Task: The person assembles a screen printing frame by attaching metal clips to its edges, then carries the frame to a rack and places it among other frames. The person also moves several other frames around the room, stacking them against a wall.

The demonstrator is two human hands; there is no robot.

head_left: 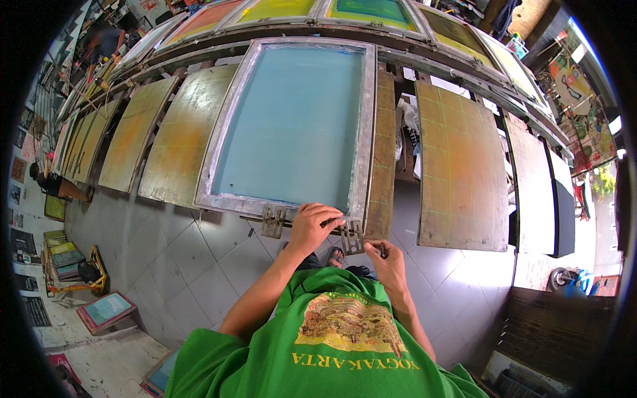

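A screen printing frame [292, 126] with pale blue mesh and a grey metal border lies in front of me over a wooden printing board [382, 166]. Two slotted metal brackets are at its near edge, a left bracket [273, 221] and a right bracket [352, 237]. My left hand [315, 227] is by the frame's near edge, just left of the right bracket. Its fingers are pinched together, with something small and dark at their tips. Close to the same bracket's lower right side, my right hand [387, 265] has curled fingers around a small dark piece too unclear to name.
More wooden boards stand in a row to both sides, including a board [462, 166] on the right. Behind them runs a line of coloured screens [272, 10]. Grey floor tiles [179, 262] show below. Another person [56, 184] is at far left, near a yellow rack [99, 272].
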